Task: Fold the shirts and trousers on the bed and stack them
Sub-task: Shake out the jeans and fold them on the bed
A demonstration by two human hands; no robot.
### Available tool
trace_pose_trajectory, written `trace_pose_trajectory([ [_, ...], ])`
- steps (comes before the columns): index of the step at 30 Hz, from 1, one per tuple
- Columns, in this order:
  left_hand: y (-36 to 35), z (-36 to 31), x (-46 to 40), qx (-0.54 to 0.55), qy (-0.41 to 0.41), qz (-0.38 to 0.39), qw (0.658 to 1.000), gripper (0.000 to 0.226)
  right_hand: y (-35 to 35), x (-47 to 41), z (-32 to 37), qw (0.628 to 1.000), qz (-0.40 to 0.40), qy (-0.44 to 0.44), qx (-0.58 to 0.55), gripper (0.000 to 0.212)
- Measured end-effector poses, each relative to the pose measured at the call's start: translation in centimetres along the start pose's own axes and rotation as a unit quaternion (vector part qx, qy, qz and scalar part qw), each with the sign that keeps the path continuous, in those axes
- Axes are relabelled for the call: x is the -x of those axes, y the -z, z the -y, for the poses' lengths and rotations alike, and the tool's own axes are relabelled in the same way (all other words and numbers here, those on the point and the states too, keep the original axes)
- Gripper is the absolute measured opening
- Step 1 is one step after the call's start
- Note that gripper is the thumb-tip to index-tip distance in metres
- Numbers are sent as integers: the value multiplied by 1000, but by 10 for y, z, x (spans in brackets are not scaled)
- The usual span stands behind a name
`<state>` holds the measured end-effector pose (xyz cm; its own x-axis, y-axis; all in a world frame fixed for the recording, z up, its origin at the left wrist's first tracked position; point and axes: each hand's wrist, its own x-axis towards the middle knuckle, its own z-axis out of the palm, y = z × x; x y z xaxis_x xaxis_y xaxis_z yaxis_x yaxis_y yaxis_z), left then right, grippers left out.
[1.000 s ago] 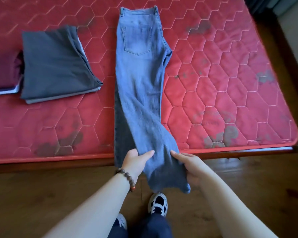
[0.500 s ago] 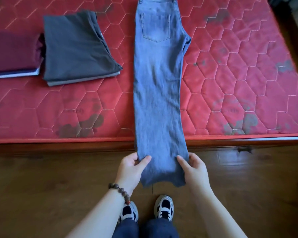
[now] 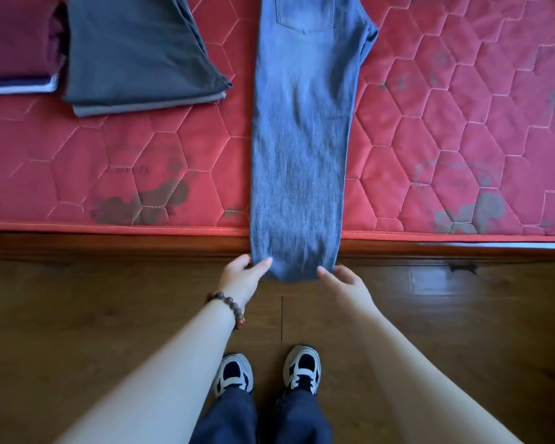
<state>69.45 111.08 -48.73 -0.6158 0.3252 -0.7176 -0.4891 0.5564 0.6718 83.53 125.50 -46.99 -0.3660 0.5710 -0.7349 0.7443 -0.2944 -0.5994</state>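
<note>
From the head view, the blue jeans (image 3: 302, 149) lie lengthwise down the red quilted mattress (image 3: 462, 129), already doubled leg over leg, with the hems hanging past the bed's wooden edge (image 3: 109, 243) toward the person. That overhang looks deliberate: it leaves the cuffs free to be taken from below. The left hand (image 3: 241, 277) pinches the left corner of the hem, thumb lying on the denim; the right hand (image 3: 342, 278) takes the right corner, though its grip is partly hidden under the cloth. Holding both corners level likely prepares an even fold up toward the waistband. A folded grey garment (image 3: 135, 49) and a maroon stack (image 3: 16, 40) sit side by side at far left, well apart from the jeans. Faint script on the mattress is unreadable; no brand shows.
</note>
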Motion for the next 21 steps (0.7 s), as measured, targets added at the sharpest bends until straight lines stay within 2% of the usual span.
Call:
trace_pose_trajectory([
  [2,-2,3,-5,17,6,-3,1000,4,-3,-6,1,997,10,10,-72,23],
  [5,0,8,-4,22,-2,-4,1000,10,-9,-13,3,986,23,20,-165,17],
  [8,1,9,-1,16,-20,5,1000,9,-13,-17,0,979,27,33,-198,14],
  [13,3,7,9,74,-38,26,996,5,-12,-10,-8,963,62,24,-262,20],
  [17,7,9,18,34,-55,48,997,8,-7,7,-14,969,96,1,-228,16],
  [21,13,8,32,-23,-61,0,998,14,-1,24,-16,987,62,20,-147,9],
])
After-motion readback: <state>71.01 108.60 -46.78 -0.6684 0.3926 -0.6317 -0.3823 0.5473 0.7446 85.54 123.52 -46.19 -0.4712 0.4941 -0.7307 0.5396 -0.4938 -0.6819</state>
